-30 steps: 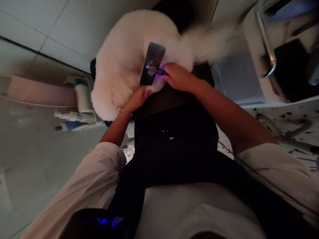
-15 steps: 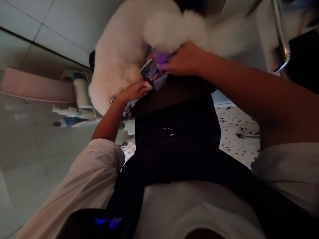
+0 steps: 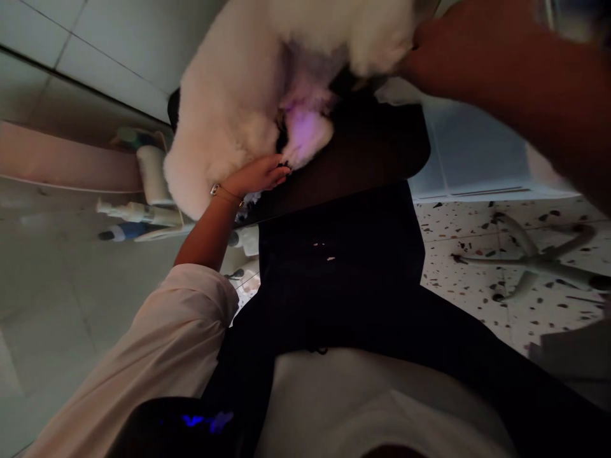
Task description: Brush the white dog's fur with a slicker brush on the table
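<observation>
A white roll (image 3: 153, 175) and two bottles (image 3: 131, 216) lie on a shelf at the far left, well apart from the left hand (image 3: 258, 176) and on its outer side, against a tiled wall (image 3: 95, 38). The left hand, a thin bracelet (image 3: 224, 194) at its wrist, reaches from a rolled pale sleeve (image 3: 191, 305) and rests with fingers stretched nearly flat against the underside of a fluffy white dog (image 3: 248, 95); it presses on the fur and grips nothing. The dog stands on a dark table (image 3: 372, 152), its body just above the left hand, and a patch of its fur (image 3: 305, 124) just beyond the fingertips glows violet. A dark apron (image 3: 344, 280) covers the person's front below both hands. To the right, the right hand (image 3: 458, 54) is raised near the top edge, touching the dog's fur at the rear; it is blurred, its fingers curl inward against the fur, and whether it holds anything cannot be told. Behind the right forearm (image 3: 548, 108) stands a pale cabinet (image 3: 472, 159), and lower, well apart from the right hand, the grey star-shaped base of a chair (image 3: 539, 261) sits on a speckled floor (image 3: 458, 292).
</observation>
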Demonstrator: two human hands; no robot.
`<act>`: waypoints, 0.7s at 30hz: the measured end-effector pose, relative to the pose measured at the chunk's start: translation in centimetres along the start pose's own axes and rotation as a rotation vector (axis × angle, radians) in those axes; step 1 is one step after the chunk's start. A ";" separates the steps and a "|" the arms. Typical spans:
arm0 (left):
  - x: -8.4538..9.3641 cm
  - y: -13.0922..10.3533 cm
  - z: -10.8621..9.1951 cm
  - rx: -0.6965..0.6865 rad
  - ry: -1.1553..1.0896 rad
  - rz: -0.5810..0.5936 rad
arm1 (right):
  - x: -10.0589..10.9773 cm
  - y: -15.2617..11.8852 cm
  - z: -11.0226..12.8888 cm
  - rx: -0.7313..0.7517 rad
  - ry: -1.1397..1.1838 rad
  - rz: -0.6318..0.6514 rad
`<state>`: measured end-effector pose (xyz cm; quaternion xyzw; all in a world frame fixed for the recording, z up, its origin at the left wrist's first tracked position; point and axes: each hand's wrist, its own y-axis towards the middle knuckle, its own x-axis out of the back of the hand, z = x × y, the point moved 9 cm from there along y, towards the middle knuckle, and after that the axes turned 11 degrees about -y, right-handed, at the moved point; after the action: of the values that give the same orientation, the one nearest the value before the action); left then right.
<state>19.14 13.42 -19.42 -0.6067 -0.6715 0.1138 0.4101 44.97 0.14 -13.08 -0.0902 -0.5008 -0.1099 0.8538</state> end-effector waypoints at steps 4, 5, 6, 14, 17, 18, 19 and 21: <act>-0.1 -0.1 -0.1 -0.029 0.005 0.031 | -4.1 -1.2 3.1 0.255 -0.468 0.140; -0.5 -0.1 -0.2 -0.034 0.025 0.068 | -5.7 -1.5 4.4 0.315 -0.456 0.166; -0.9 -0.1 -0.3 -0.034 0.040 0.099 | -6.9 -1.7 5.6 0.338 -0.378 0.172; -1.3 -1.3 -0.3 -0.048 -0.129 0.114 | -7.8 -0.9 7.6 0.258 -0.439 0.096; -1.4 -1.7 -1.1 -0.080 -0.179 0.147 | -5.9 -0.8 6.2 0.217 -0.513 0.028; -1.3 -1.7 -1.2 -0.086 -0.180 0.147 | -5.4 -0.8 5.9 0.213 -0.523 -0.002; -1.3 -1.7 -1.3 -0.086 -0.180 0.146 | -5.1 -0.9 5.7 0.215 -0.534 -0.024; -1.5 -1.4 -1.2 -0.070 -0.194 0.147 | -4.8 -1.1 5.4 0.220 -0.559 -0.032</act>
<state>18.81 11.33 -18.36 -0.6545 -0.6652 0.1781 0.3121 37.89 0.98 -14.67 -0.0160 -0.7268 -0.0394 0.6855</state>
